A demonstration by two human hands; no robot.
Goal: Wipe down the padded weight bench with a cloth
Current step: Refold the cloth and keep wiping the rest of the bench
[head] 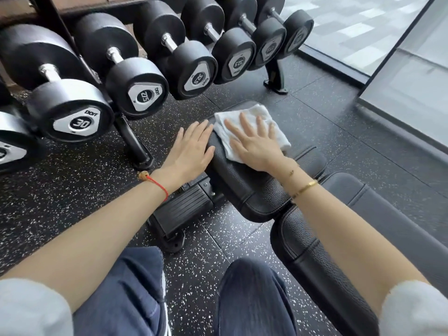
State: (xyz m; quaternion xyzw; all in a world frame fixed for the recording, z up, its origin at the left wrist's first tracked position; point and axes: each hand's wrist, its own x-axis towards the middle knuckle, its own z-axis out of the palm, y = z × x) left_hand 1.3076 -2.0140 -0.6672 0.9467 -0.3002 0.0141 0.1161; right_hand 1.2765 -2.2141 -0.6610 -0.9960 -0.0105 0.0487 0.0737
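The right hand lies flat, fingers spread, pressing the white cloth onto the far seat pad of the black weight bench. The cloth is folded, sitting at the pad's far end, one corner toward the wrist. The bench's long axis runs from lower right up and away toward the dumbbell rack, which stands just beyond it. The left hand rests flat against the pad's left edge, fingers together and straight. Dumbbells line the rack. Speckled rubber floor underneath; the person's knees close below.
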